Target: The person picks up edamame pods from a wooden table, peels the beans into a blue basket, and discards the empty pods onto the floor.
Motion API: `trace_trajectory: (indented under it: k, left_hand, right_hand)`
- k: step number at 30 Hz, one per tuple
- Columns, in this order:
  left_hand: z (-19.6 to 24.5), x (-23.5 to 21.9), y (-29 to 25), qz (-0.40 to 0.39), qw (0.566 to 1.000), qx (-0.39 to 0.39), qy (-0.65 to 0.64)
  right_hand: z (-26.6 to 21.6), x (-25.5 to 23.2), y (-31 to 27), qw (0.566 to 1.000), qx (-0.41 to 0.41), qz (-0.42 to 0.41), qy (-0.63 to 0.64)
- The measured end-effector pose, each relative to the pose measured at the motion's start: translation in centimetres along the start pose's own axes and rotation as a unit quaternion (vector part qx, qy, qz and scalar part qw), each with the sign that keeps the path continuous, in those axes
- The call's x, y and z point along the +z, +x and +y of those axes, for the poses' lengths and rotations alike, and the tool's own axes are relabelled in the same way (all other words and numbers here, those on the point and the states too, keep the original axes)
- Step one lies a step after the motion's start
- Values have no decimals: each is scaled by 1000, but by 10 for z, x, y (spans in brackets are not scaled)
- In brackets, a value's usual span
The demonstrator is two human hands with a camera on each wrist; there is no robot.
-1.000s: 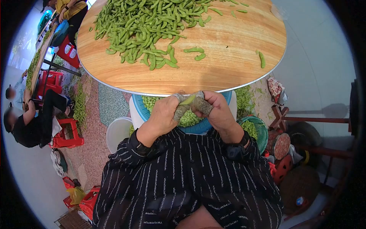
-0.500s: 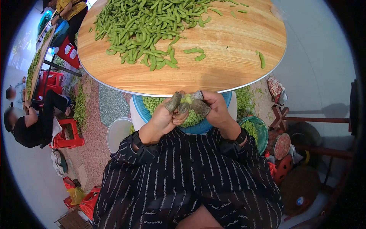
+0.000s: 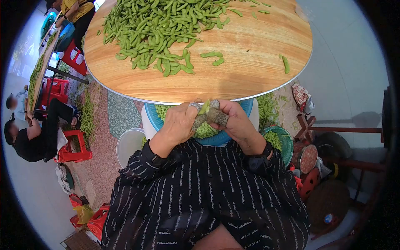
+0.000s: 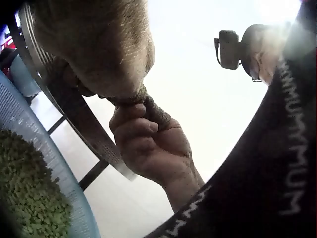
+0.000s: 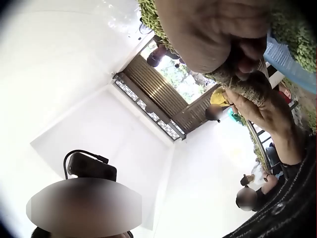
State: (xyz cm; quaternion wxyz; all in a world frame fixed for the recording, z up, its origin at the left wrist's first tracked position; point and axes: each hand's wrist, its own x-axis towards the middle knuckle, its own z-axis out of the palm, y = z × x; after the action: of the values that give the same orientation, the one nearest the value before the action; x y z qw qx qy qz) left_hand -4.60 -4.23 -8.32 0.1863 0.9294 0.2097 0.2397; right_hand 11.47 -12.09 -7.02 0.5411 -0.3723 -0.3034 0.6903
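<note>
Over the near edge of the round wooden table (image 3: 250,79), my left hand (image 3: 176,124) and right hand (image 3: 238,121) meet, thumbs and forefingers wrapped in grey-green covers. Between them both hands pinch a green edamame pod (image 3: 205,107), its tip poking up past the fingers. Beneath the hands stands a blue basin (image 3: 151,118) of shelled green beans (image 3: 206,132). In the left wrist view the right hand's curled fingers (image 4: 141,134) show below the left hand; the pod is hidden there. A big heap of unshelled pods (image 3: 158,31) covers the table's far left.
A white bucket (image 3: 125,146) stands left of my lap, a green tub (image 3: 285,143) of pods to the right. Loose pods lie on the floor. At left, people sit by another long table (image 3: 41,75) with red stools (image 3: 75,146). Wooden furniture (image 3: 350,131) fills the right side.
Half a second ago the left thumb was raised and a split pod showed between the fingers. Now the left hand has rolled over and a pod stands up between both hands.
</note>
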Motion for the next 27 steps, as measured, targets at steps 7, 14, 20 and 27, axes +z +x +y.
trace_trajectory:
  k: [7,14,20,27]
  left_hand:
    - [-1,4,-1,20,1000,15,-2]
    - [5,7,-5,0,996,-11,-88]
    - [11,25,-16,74,904,-99,-408]
    - [6,33,-24,-18,558,-372,-742]
  right_hand:
    - [1,-2,1,1000,-12,-10,-9]
    - [4,-1,1,994,-54,-3,-95]
    - [16,-5,2,970,-160,-8,-185]
    - [17,-17,2,885,-232,-5,-405]
